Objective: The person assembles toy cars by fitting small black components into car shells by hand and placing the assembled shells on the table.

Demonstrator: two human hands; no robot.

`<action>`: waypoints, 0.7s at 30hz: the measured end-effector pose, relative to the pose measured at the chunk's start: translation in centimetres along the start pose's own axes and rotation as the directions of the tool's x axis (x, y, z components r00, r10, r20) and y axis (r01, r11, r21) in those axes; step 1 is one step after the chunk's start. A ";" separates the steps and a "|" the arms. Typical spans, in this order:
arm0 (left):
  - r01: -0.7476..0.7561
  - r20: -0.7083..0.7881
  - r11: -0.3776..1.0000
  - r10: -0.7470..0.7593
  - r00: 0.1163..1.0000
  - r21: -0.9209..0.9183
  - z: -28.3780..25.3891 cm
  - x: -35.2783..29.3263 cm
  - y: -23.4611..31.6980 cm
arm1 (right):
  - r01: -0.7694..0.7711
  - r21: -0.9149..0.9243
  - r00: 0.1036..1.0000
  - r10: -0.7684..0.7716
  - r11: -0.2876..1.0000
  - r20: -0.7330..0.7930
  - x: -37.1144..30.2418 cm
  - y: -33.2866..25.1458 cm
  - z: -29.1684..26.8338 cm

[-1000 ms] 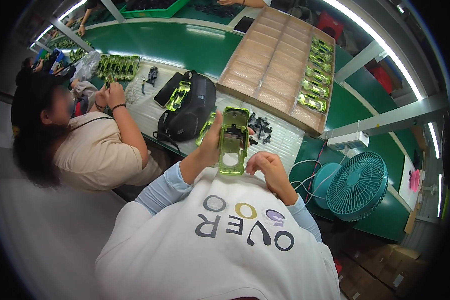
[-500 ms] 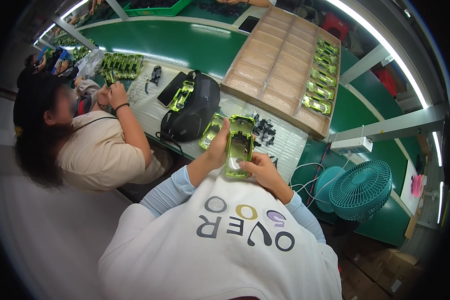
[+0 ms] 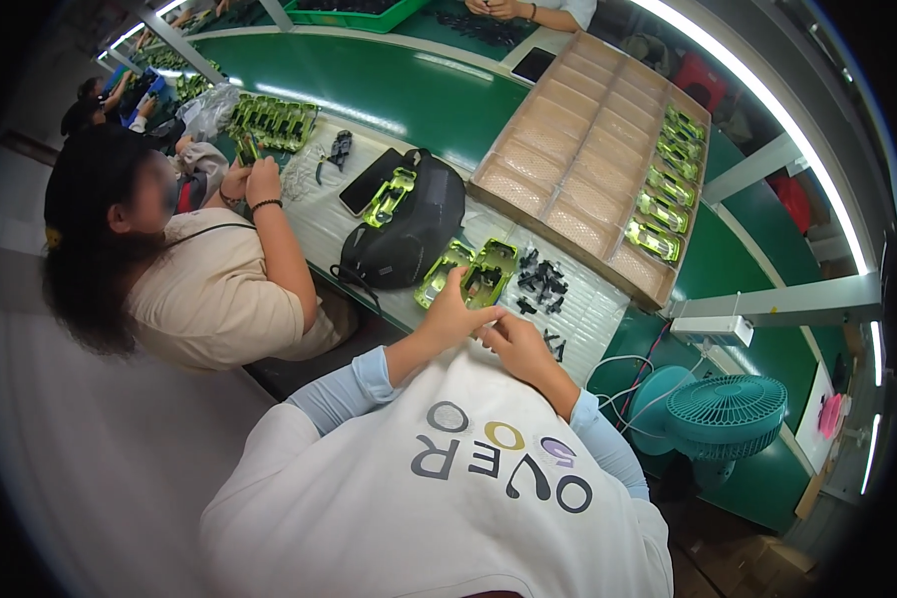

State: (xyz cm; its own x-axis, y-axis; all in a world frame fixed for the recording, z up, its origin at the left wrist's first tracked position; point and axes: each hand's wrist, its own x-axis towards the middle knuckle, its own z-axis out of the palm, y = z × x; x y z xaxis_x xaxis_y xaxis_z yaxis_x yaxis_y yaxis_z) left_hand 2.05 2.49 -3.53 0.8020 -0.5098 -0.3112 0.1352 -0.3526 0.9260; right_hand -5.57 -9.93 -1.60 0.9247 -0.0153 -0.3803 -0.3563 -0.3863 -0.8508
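Our left grip (image 3: 454, 317) pinches a glossy, hollow green shell (image 3: 494, 267) over the ribbed white surface (image 3: 590, 307), near jagged black bits (image 3: 541, 277); our right grip (image 3: 520, 345) curls close by, whether pinching anything we cannot tell.

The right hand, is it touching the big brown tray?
Apart: the head view shows black pieces and white mat between the right hand and the brown tray.

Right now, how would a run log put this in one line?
left hand: at green shell; right hand: by left hand; black parts: right of shell; bag: left of shell
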 end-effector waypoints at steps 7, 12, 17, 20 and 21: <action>0.007 -0.403 0.968 0.098 0.910 0.250 -5.6 3.6 -2.9 | -0.047 0.389 0.999 0.039 0.920 0.028 -0.4 5.2 0.3; 0.018 -0.600 0.850 0.357 0.716 0.527 -13.5 8.8 -5.9 | -0.151 0.552 0.977 0.208 0.820 -0.043 -2.0 8.5 -0.9; 0.315 -0.713 0.769 0.248 0.656 0.557 -17.8 11.3 -8.9 | -0.166 0.586 0.951 0.286 0.793 -0.118 -3.0 10.2 -1.6; 0.436 -0.765 0.749 0.144 0.628 0.498 -18.7 12.2 -9.9 | -0.161 0.635 0.925 0.340 0.756 -0.171 -3.2 9.9 -1.6; 0.499 -0.807 0.734 0.111 0.581 0.460 -18.9 12.5 -10.3 | -0.162 0.634 0.924 0.342 0.756 -0.171 -3.2 9.9 -1.6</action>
State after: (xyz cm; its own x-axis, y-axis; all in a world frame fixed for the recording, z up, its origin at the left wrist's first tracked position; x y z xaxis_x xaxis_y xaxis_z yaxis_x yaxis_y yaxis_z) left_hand 21.64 14.61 -12.90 0.9499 0.2978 0.0947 0.2316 -0.8743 0.4265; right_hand -11.88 -15.19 -8.22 0.7555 -0.3043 -0.5802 -0.5044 0.2950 -0.8115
